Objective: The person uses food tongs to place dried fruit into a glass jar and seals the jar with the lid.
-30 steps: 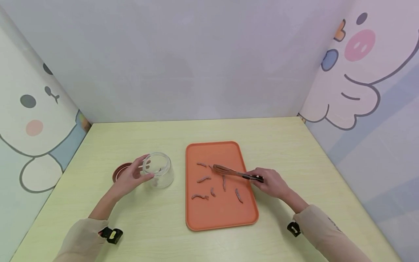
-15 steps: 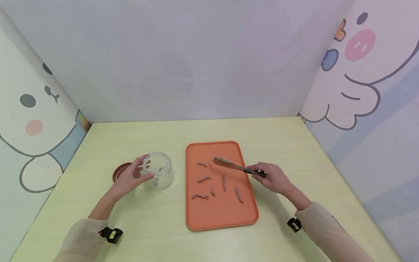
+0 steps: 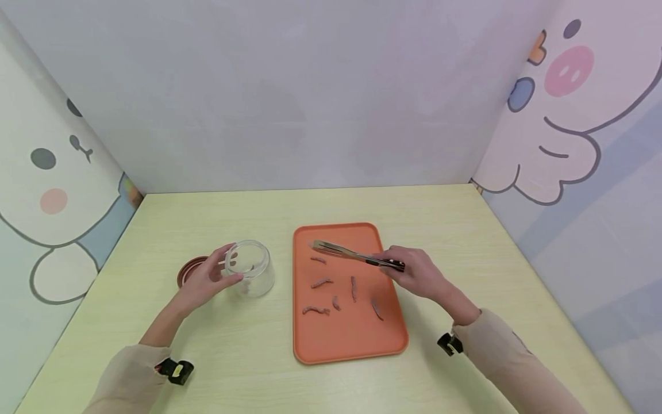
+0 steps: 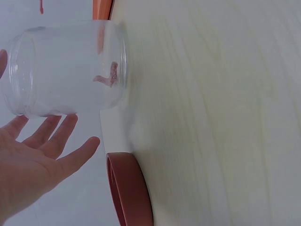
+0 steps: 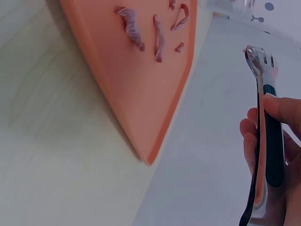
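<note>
My left hand (image 3: 206, 282) steadies a clear glass jar (image 3: 261, 282), thumb on the near side and fingers on the other. In the left wrist view a small pinkish-brown strip (image 4: 113, 73) lies inside near its base. My right hand (image 3: 416, 273) grips metal tongs (image 3: 341, 251) with black handles, held over the far part of the orange tray (image 3: 351, 345). A small strip (image 4: 41, 5) hangs in the air at the top of the left wrist view, matching the tongs' tips. Several similar wrinkled strips (image 3: 315, 310) lie spread on the tray.
A reddish-brown round lid (image 4: 129, 188) lies on the table left of the jar, partly behind my left hand. The pale wooden table (image 3: 248, 368) meets a grey wall (image 3: 310, 115) at the back, with cartoon-printed walls on both sides.
The tongs have lifted from the tray and swung left toward the jar. The strip that lay at their tips is gone from the tray. My left hand and the jar stay put.
</note>
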`<action>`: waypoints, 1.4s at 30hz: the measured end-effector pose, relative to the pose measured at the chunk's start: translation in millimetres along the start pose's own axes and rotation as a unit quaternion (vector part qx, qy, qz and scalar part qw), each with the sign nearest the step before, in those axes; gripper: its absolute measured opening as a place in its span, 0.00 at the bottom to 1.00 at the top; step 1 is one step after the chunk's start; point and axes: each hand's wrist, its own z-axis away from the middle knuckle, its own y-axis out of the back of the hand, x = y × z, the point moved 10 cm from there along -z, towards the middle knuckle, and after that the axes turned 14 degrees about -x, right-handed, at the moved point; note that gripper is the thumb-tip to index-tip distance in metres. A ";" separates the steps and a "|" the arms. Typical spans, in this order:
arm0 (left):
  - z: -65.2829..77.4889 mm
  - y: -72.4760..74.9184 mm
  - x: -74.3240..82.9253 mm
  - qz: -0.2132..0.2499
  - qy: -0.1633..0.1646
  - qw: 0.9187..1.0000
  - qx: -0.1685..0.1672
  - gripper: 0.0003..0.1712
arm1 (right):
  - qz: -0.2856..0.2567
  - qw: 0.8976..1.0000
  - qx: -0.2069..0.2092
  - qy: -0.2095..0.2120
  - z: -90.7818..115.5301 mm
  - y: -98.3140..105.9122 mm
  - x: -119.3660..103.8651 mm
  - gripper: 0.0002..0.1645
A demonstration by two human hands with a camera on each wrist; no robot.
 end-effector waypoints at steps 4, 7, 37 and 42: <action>-0.6 0.2 0.0 -0.004 0.001 1.000 -0.001 0.40 | -0.009 1.000 0.003 0.018 -13.0 2.1 -11.2 0.17; -1.3 0.4 0.0 -0.009 0.005 1.000 -0.001 0.40 | -0.013 0.999 0.005 0.030 -22.0 3.4 -18.7 0.17; 0.0 1.5 -4.2 -0.029 0.028 0.999 0.004 0.41 | -0.027 0.998 -0.026 0.046 -80.1 -33.2 -54.6 0.16; -0.6 1.7 -5.2 -0.026 0.025 0.999 0.004 0.41 | -0.048 0.998 -0.034 0.024 -76.9 -30.4 -47.3 0.19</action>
